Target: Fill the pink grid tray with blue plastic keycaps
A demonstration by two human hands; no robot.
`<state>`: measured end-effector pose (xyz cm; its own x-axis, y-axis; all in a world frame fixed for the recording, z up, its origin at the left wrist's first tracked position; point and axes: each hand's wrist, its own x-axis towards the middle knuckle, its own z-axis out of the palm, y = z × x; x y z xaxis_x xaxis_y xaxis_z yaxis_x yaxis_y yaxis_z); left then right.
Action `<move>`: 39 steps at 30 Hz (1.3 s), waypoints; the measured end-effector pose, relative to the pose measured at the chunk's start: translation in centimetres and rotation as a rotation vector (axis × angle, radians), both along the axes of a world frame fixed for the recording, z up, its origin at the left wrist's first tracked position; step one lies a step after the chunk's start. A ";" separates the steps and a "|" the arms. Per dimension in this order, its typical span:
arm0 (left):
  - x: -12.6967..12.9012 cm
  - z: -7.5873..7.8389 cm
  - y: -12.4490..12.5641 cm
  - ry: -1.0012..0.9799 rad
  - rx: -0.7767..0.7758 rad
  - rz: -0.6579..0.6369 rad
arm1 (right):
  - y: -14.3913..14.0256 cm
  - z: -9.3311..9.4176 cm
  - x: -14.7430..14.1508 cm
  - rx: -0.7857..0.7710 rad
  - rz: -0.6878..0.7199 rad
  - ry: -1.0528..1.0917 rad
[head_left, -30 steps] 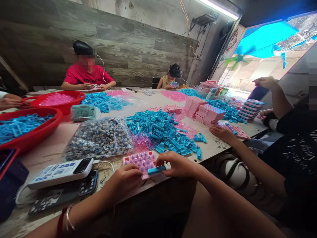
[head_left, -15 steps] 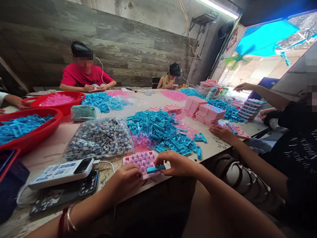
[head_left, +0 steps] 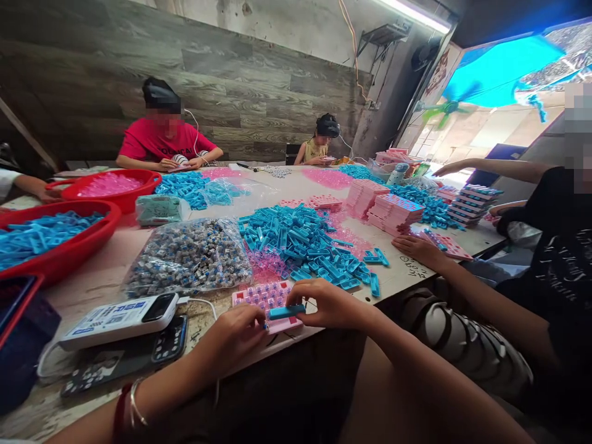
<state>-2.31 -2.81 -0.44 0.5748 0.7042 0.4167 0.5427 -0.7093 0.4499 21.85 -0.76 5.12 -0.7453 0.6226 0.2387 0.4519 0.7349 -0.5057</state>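
**Pink tray under both hands at table edge**

Pink tray [head_left: 268, 302] flat on the table [head_left: 111, 271], at its near edge, just in front of the heap of blue pieces [head_left: 305, 243]. Left hand [head_left: 231, 338] curled at the tray's near left corner, fingertips touching it. Right hand [head_left: 330, 303] at the tray's right side, thumb and fingers pinched on a blue bar [head_left: 285, 312] lying across the tray's near right corner. Left of the tray, a white power bank [head_left: 118, 319] on top of a dark phone [head_left: 124, 357]. Behind and left of the tray, a clear bag of small grey parts [head_left: 189, 256]. Further left, two red basins [head_left: 69, 246]. Right of the tray, a neighbour's hand [head_left: 419, 246] flat on the table; beyond, stacked pink trays [head_left: 393, 209].
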 end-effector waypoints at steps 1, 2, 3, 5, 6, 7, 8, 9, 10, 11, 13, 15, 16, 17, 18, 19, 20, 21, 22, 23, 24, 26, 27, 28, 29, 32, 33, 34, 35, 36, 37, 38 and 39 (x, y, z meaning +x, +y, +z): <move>0.0 0.1 -0.1 0.014 -0.002 -0.001 | 0.0 0.0 0.0 -0.001 -0.001 0.004; -0.1 0.1 -0.2 0.028 0.001 -0.006 | 0.0 0.1 0.0 -0.003 -0.002 0.006; -0.1 0.1 -0.2 0.040 0.006 -0.012 | 0.0 0.1 0.0 -0.004 -0.003 0.006; -0.2 0.1 -0.4 0.049 0.021 -0.024 | 0.0 0.1 -0.1 -0.005 -0.003 -0.001; -0.3 0.1 -0.4 0.048 0.027 -0.029 | 0.0 0.1 -0.1 -0.004 -0.004 -0.004; -0.3 0.0 -0.4 0.043 0.031 -0.030 | 0.0 0.1 -0.2 -0.004 -0.004 -0.004; -0.3 0.0 -0.4 0.036 0.035 -0.029 | 0.0 0.0 -0.2 -0.003 -0.003 -0.001; -0.3 0.0 -0.4 0.032 0.044 -0.033 | 0.0 0.0 -0.2 -0.003 0.000 0.004; -0.2 0.1 -0.3 0.032 0.056 -0.044 | 0.0 0.0 -0.2 -0.003 0.002 0.009; -0.2 0.1 -0.3 0.032 0.071 -0.058 | 0.0 0.0 -0.2 -0.002 0.004 0.012; 0.0 0.3 -0.3 0.026 0.098 -0.091 | 0.1 0.0 -0.1 -0.001 0.005 0.015; 0.1 0.4 -0.3 0.001 0.112 -0.111 | 0.1 0.0 -0.1 0.001 -0.001 0.015; 0.1 0.4 -0.2 -0.015 0.115 -0.113 | 0.1 0.1 0.0 0.002 -0.004 0.014; 0.2 0.4 -0.2 -0.026 0.115 -0.115 | 0.1 0.1 0.0 0.001 -0.006 0.014; 0.2 0.3 -0.2 -0.031 0.113 -0.116 | 0.1 0.1 0.0 -0.001 -0.007 0.013; 0.2 0.3 -0.2 -0.029 0.107 -0.115 | 0.1 0.1 0.0 -0.003 -0.007 0.011; 0.2 0.3 -0.2 -0.020 0.099 -0.113 | 0.1 0.1 0.1 -0.004 -0.007 0.011; 0.1 0.3 -0.2 -0.005 0.086 -0.109 | 0.1 0.1 0.1 -0.004 -0.005 0.012; 0.1 0.3 -0.2 0.010 0.071 -0.100 | 0.1 0.1 0.1 -0.002 -0.003 0.015; 0.0 0.3 -0.2 0.020 0.054 -0.085 | 0.0 0.1 0.1 0.001 0.000 0.018; -0.1 0.3 -0.2 0.023 0.037 -0.063 | 0.0 0.1 0.1 0.004 0.003 0.021; -0.3 0.5 -0.3 0.014 0.005 -0.020 | -0.2 0.1 -0.2 0.008 0.011 0.027; -0.4 0.6 -0.3 0.006 -0.003 -0.005 | -0.2 0.0 -0.4 0.011 0.011 0.031; -0.4 0.6 -0.3 -0.003 -0.005 0.002 | -0.3 -0.1 -0.6 0.016 0.008 0.037; -0.5 0.7 -0.4 -0.009 -0.004 0.000 | -0.5 -0.3 -0.9 0.027 0.005 0.044; -0.4 0.9 -0.4 -0.024 0.014 -0.008 | -0.8 -0.9 -2.0 0.087 -0.007 0.078; -0.4 0.9 -0.4 -0.020 0.015 -0.009 | -0.8 -1.1 -2.3 0.103 -0.009 0.087; -0.3 0.9 -0.4 -0.007 0.014 -0.009 | -0.9 -1.3 -2.6 0.113 -0.010 0.093; -0.3 1.0 -0.4 0.014 0.011 -0.007 | -0.9 -1.5 -2.9 0.121 -0.013 0.097; -0.2 1.0 -0.4 0.039 0.007 -0.004 | -1.0 -1.6 -3.1 0.128 -0.015 0.095; -0.2 1.1 -0.4 0.065 0.005 -0.001 | -1.0 -1.7 -3.3 0.137 -0.014 0.088; -0.2 1.1 -0.4 0.089 0.003 0.002 | -1.0 -1.8 -3.5 0.148 -0.016 0.080; -0.2 1.2 -0.4 0.108 0.002 0.005 | -1.0 -1.9 -3.6 0.159 -0.021 0.072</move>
